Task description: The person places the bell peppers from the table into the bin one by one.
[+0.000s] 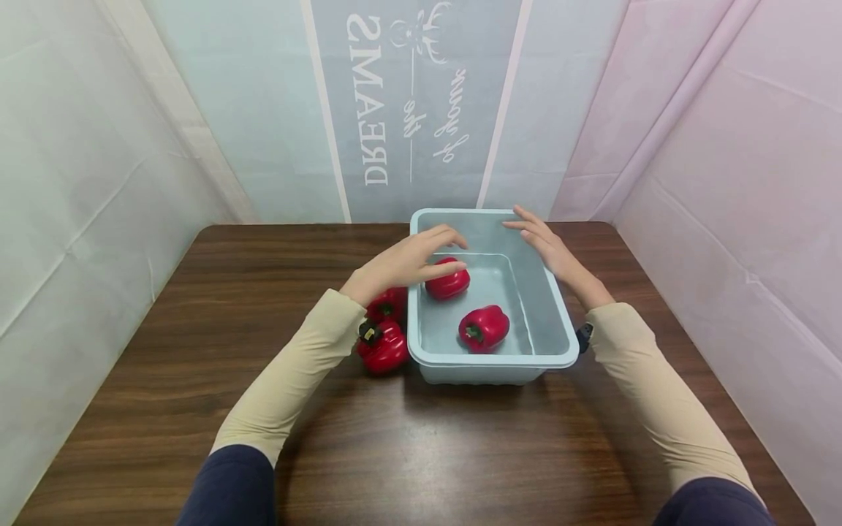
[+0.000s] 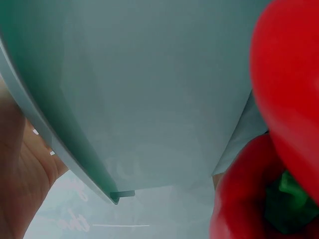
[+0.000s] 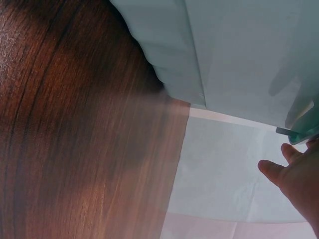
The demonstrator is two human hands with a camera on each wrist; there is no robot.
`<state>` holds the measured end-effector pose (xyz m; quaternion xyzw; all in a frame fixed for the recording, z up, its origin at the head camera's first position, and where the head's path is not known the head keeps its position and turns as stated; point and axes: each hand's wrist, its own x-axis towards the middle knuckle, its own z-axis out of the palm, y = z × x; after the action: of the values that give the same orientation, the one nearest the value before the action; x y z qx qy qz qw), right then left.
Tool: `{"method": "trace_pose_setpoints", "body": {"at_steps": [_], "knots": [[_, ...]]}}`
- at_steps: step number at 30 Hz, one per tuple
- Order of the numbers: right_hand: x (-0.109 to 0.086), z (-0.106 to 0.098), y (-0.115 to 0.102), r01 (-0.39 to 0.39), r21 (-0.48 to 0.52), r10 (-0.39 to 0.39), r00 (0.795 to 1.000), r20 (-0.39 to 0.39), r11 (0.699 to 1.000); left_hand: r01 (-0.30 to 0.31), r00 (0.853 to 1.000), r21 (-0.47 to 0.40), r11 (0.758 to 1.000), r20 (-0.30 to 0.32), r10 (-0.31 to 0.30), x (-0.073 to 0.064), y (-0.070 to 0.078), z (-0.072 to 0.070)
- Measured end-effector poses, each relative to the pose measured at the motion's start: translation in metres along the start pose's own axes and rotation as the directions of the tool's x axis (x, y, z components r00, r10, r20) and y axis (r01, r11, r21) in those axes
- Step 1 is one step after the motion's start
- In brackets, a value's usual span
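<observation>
A light blue plastic bin [image 1: 493,360] stands on the table, with two red bell peppers [image 1: 491,326] lying apart on its floor. My left hand [image 1: 417,259] reaches over the bin's left rim, fingers loosely bent and holding nothing; it partly covers the farther bell pepper [image 1: 450,287]. By the far right rim, my right hand [image 1: 542,245] has its fingers extended, with nothing in its grasp. Two more red bell peppers [image 1: 384,352] sit against the bin's left side beneath my left wrist, partly hidden by it. In the left wrist view one bell pepper [image 2: 294,74] looms close beside the outer wall [image 2: 149,99].
The brown wood-grain table [image 1: 197,351] extends to both sides and in front of the bin. White sheeting [image 1: 72,183] hangs along the left and right, and a grey-blue cloth [image 1: 421,109] with mirrored lettering hangs behind the table's far edge.
</observation>
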<state>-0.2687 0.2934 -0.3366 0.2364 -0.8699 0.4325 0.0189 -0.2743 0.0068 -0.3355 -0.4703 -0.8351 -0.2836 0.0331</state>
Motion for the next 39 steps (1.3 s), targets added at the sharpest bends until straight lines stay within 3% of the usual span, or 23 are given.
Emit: {"method": "trace_pose_setpoints", "body": {"at_steps": [15,39], "knots": [[-0.002,0.001,0.002,0.028,-0.011,-0.028,1.0,-0.012,1.0,0.002,1.0,0.009,1.0,-0.024,-0.001,-0.008,-0.003,0.001],[-0.008,0.005,0.005,0.054,-0.01,-0.054,0.998,-0.011,0.998,-0.077,0.989,0.062,0.995,-0.118,0.084,-0.021,-0.011,0.001]]}}
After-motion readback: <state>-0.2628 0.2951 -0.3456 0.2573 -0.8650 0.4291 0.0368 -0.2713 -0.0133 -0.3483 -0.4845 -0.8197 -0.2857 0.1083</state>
